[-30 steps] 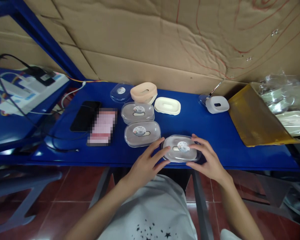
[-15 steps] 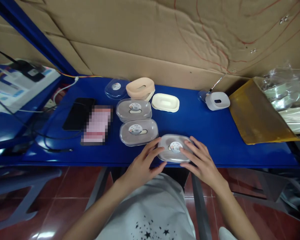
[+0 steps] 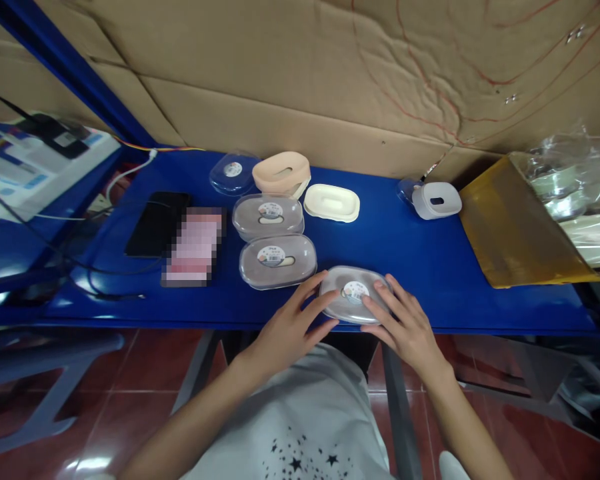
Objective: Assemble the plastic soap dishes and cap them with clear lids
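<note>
An oval grey plastic box with a clear lid (image 3: 347, 310) and a round label lies at the table's front edge, between my hands. My left hand (image 3: 293, 330) spans its left end, fingertips on the lid and thumb at the front corner. From the other end my right hand (image 3: 403, 327) grips it, with fingers across the lid and thumb low at the front rim. Just left of it sits a similar lidded box (image 3: 260, 270), and behind that another lidded box (image 3: 245, 227).
Behind stand a peach box (image 3: 280, 175), a loose clear lid (image 3: 223, 180) and a cream tray (image 3: 333, 202). A white box (image 3: 437, 200) is near a taped carton (image 3: 523, 227) on the right. Phones (image 3: 153, 230), cables and a power strip (image 3: 55, 167) occupy the left.
The lidded box has shifted slightly to the right between my hands, and my left hand has followed it. The other things on the table stay put.
</note>
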Available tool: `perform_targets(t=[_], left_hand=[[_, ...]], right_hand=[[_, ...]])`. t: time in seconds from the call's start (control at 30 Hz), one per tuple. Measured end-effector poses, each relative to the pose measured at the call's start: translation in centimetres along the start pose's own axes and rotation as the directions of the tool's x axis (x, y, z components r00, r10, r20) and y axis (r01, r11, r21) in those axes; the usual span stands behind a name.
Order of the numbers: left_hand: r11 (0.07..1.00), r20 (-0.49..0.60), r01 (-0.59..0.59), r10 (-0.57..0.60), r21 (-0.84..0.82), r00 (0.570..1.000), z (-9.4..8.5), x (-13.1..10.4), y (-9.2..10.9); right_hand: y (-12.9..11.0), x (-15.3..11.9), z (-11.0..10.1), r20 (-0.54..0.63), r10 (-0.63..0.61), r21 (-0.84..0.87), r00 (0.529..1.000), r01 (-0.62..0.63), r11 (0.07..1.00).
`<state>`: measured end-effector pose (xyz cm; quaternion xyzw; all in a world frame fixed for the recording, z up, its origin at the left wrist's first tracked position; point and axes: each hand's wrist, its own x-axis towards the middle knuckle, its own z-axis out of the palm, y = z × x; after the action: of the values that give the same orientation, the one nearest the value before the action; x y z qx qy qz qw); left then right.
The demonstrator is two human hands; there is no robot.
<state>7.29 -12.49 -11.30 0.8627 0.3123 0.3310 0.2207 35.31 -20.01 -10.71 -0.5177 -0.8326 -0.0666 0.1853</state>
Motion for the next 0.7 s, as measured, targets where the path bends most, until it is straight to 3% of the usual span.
perform_targets(t=[0.4,0.7], left_hand=[[1.000,0.080,0.020,-0.018,-0.018,0.997,0.1,1.4,0.3],[0.999,0.066,0.025,-0.023,-0.033,0.998,0.4,1.6,0.1]], right_hand=[[0.8,0.1,0.2,-0.009,0.049,0.187,0.999,-0.047,0.981],[0.5,0.4,0.2,-0.001,0.062,0.135,0.998,-0.062,0.989]])
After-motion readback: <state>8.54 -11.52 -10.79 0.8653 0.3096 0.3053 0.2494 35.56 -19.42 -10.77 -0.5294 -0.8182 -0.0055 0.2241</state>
